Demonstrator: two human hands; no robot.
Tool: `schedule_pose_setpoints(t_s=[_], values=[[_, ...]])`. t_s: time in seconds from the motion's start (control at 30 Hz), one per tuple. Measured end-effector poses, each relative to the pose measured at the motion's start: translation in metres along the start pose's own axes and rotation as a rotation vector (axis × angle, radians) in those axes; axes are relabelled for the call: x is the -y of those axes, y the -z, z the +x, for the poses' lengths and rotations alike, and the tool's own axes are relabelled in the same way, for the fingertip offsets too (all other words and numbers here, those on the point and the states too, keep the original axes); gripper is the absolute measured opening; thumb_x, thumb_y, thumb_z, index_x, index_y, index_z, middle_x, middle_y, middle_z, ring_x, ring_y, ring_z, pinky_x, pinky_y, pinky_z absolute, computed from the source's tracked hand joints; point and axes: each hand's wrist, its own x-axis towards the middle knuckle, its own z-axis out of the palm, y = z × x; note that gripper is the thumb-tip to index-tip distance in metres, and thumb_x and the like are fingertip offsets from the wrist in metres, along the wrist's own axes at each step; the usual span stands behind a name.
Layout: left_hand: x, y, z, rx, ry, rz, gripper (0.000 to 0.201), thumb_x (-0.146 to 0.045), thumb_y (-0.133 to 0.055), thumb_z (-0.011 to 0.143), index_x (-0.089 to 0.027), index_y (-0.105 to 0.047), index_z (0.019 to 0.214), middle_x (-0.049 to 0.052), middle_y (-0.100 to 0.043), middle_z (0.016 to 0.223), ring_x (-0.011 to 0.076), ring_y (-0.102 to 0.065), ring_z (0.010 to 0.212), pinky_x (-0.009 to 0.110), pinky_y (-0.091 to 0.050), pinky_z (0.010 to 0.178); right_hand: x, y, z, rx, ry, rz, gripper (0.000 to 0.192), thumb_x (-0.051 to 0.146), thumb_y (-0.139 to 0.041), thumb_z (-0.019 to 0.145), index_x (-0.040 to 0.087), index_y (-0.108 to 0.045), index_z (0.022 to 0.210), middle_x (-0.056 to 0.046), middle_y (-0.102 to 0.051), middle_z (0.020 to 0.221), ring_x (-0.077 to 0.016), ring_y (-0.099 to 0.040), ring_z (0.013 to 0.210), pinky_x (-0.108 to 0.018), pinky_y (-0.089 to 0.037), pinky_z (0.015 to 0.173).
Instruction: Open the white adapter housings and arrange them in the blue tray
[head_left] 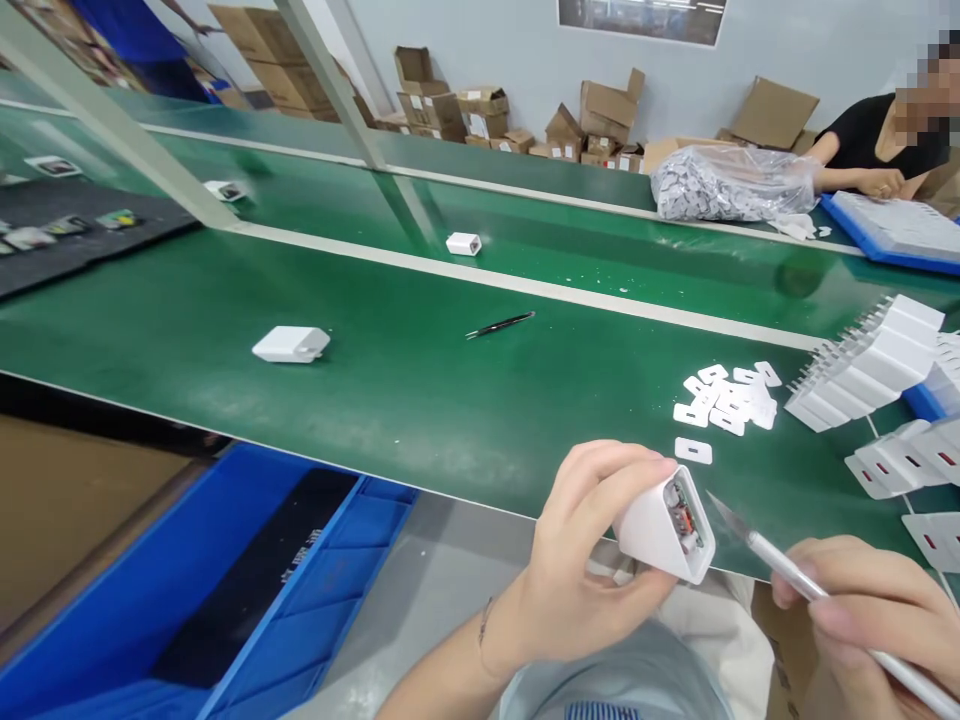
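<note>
Pale grey wall point(787, 40) behind stacked cardboard boxes point(480, 110), green conveyor belt point(420, 370)

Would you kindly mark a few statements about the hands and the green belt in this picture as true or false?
1. The left hand holds a white charger body with its open end showing. True.
2. The right hand holds black tweezers. False: it holds a thin craft knife; the black tweezers lie alone on the green belt.
3. The knife tip is pushed inside the charger. False: it sits just beside the open end, apart from it.
4. A pile of small white plates lies on the belt beyond the hands. True.
5. A blue bin sits below the belt edge. True.
</note>
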Motion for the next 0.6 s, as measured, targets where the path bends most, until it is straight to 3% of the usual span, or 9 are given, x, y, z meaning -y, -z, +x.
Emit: schedule_pose_setpoints(t_s=[0.1, 0.27, 0.5, 0.6], values=[[-0.002, 0.0, 0.0, -0.004, -0.001, 0.023, 0.051, -0.009, -0.062, 0.078, -0.021, -0.053, 0.127, 0.01, -0.063, 0.108, 0.0224, -0.062, 0.096, 0.037, -0.053, 0.081, 0.004, -0.01, 0.005, -0.105, 0.041, 0.089, 0.017, 0.023, -0.06, 0.089, 0.035, -0.073, 0.092, -0.003, -0.069, 0.084, -0.0227, -0.064, 0.064, -0.037, -0.052, 0.051], [-0.004, -0.001, 0.0, -0.004, 0.001, 0.073, 0.054, -0.008, -0.06, 0.076, -0.022, -0.053, 0.127, 0.009, -0.064, 0.107, 0.0229, -0.062, 0.095, 0.037, -0.053, 0.079, -0.001, -0.008, -0.005, -0.075, 0.055, 0.12, 0.022, 0.028, -0.059, 0.09, 0.037, -0.074, 0.103, -0.005, -0.07, 0.08, -0.0253, -0.066, 0.063, -0.037, -0.051, 0.045], [-0.005, -0.002, -0.001, 0.003, -0.013, 0.097, 0.057, -0.005, -0.059, 0.073, -0.02, -0.054, 0.128, 0.008, -0.062, 0.108, 0.0215, -0.06, 0.097, 0.036, -0.051, 0.082, -0.005, 0.014, -0.001, 0.179, 0.21, 0.025, 0.019, 0.025, -0.064, 0.09, 0.031, -0.075, 0.104, -0.002, -0.075, 0.085, -0.0221, -0.072, 0.076, -0.033, -0.062, 0.06], [-0.004, -0.003, -0.001, -0.009, -0.032, 0.116, 0.056, -0.006, -0.06, 0.074, -0.02, -0.054, 0.128, 0.008, -0.063, 0.108, 0.022, -0.061, 0.095, 0.036, -0.052, 0.08, -0.001, 0.015, 0.009, 0.21, 0.268, 0.009, 0.017, 0.018, -0.063, 0.089, 0.026, -0.075, 0.098, -0.002, -0.075, 0.086, -0.0192, -0.071, 0.075, -0.028, -0.062, 0.06]])
